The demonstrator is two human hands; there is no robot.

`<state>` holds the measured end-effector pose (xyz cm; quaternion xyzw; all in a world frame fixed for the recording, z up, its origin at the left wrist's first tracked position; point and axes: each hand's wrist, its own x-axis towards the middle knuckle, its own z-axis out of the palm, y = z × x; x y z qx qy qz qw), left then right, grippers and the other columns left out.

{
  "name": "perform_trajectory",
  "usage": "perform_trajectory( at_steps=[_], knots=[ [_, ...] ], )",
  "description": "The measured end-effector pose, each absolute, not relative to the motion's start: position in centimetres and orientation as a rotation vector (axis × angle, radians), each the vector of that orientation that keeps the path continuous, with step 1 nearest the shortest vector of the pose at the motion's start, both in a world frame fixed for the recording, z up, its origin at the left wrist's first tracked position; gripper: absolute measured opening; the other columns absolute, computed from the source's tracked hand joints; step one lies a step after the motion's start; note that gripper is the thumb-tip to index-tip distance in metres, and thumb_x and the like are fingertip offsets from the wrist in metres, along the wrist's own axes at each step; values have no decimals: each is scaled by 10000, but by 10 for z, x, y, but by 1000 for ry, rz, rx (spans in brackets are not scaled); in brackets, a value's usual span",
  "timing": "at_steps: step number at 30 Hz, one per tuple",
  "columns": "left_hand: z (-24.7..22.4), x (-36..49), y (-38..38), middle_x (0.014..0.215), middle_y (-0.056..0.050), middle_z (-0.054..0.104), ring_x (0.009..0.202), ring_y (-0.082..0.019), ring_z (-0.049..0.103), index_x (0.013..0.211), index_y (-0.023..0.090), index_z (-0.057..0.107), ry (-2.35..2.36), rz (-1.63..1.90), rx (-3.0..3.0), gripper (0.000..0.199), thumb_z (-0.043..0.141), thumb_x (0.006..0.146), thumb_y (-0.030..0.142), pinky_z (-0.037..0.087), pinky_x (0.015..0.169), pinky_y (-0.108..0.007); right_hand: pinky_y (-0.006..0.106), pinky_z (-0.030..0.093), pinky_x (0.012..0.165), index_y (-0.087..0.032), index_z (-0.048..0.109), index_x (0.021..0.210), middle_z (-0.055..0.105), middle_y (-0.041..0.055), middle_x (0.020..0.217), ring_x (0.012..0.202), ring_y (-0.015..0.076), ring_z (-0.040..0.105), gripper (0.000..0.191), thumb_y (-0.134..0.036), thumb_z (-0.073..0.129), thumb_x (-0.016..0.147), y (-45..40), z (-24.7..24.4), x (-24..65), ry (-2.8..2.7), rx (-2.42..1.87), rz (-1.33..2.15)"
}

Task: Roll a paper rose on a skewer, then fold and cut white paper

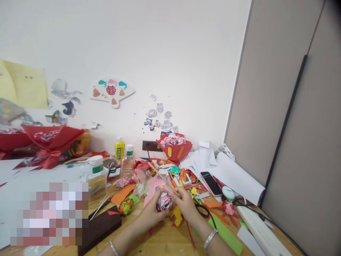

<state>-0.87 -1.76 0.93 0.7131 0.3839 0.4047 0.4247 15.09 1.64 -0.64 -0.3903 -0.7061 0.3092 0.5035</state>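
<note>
A pink and white paper rose (164, 201) sits in my left hand (153, 212), its fingers curved round the flower. My right hand (185, 203) pinches a thin wooden stick (162, 176), which slants up and to the left above the rose. Just beneath the hands lies a yellow paper piece (176, 216). Behind them, a pink sheet (153, 188) rests on the wooden table (160, 245). The black handle of scissors (203, 210) shows beside my right wrist.
Clear bottles (97, 183) and a dark box (102, 227) stand left. Right are a phone (211, 183), a white roll (239, 177) and a long white bar (262, 231). A red bouquet (174, 147) stands by the wall. Paper scraps surround the hands.
</note>
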Motion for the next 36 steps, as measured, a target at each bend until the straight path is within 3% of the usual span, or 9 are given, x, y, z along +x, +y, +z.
perform_trajectory(
  at_steps=[10,17,22,30,36],
  knots=[
    [8,-10,-19,1016,-23,566,824,-148,529,1135,195,439,919,1041,1848,478,596,685,171,442,709,-248,201,305,496,-163,544,698,447,-56,571,530,97,401,286,-432,536,794,19,-6,152,-1720,-902,850],
    [4,-10,-16,931,-7,565,669,-103,499,1178,198,406,937,997,1758,533,603,683,203,406,543,-192,207,312,505,-164,547,741,474,-50,583,531,102,425,273,-434,549,786,18,-8,150,-1634,-901,894],
    [0,-10,-12,880,1,549,597,-84,469,1216,196,380,937,1013,1701,607,634,667,248,388,511,-194,212,324,508,-174,525,689,472,-54,557,525,108,441,267,-426,583,750,16,-4,149,-1623,-940,836],
    [2,-12,-13,1042,-34,569,808,-154,539,1160,199,461,953,1060,1746,561,644,630,180,448,708,-260,204,328,475,-185,497,663,471,-54,546,506,105,442,271,-428,599,727,18,-10,146,-1603,-920,878],
    [3,-14,-12,957,-16,595,834,-159,551,1170,201,421,965,1108,1797,548,627,664,166,450,735,-268,216,334,495,-178,535,674,497,-40,548,523,123,472,232,-387,563,772,15,-8,148,-1651,-983,757]
  ],
)
